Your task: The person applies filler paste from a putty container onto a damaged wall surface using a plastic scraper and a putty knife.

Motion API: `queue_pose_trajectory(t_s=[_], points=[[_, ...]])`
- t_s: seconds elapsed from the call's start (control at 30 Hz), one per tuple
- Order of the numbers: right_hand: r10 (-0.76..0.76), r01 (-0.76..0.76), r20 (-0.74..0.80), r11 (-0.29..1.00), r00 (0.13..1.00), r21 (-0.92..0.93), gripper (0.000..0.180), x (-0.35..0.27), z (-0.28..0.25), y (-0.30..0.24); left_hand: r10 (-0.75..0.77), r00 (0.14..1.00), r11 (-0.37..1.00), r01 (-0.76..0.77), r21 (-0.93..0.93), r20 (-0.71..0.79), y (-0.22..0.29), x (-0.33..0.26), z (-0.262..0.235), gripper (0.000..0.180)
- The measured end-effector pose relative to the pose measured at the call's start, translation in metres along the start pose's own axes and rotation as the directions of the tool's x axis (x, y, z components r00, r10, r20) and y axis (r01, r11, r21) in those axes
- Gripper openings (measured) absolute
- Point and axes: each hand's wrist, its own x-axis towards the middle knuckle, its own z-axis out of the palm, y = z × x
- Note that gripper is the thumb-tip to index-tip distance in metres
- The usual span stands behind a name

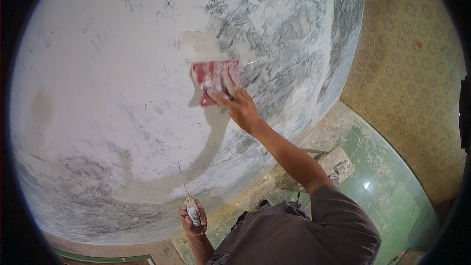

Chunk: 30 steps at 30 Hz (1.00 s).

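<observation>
While the scraper [207, 75] points up, the knife [190, 200] slants up-left.

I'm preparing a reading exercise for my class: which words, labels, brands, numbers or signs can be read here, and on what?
None can be read.
Dark shirt: a small print near the lower edge, too small to make out.
Red spreader: smeared white, no legible marks.

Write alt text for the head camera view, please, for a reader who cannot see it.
A person's right hand holds a smeared red putty spreader at a patchy white-and-grey wall. Lower down, the left hand grips what looks like a putty knife, blade edge-on; green floor tiles show at lower right.
</observation>
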Motion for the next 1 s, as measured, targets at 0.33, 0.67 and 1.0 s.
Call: queue_pose_trajectory(t_s=[0.33, 0.67, 1.0], points=[[-0.106, 0.101, -0.054, 0.991, 0.993, -0.082, 0.073, -0.006, -0.017, 0.009, -0.001, 1.0, 0.999, 0.002, -0.052, 0.013, -0.003, 0.0, -0.003, 0.061], [-0.208, 0.207, -0.057, 0.978, 0.976, -0.018, 0.069, -0.015, -0.041, 0.037, 0.012, 0.996, 0.999, -0.009, -0.035, 0.084, 0.001, 0.011, -0.002, 0.059], [-0.108, 0.119, 0.128, 0.989, 0.986, -0.082, 0.072, 0.012, -0.061, 0.072, -0.046, 0.99, 0.995, 0.057, -0.084, 0.133, -0.008, 0.008, 0.007, 0.054]])
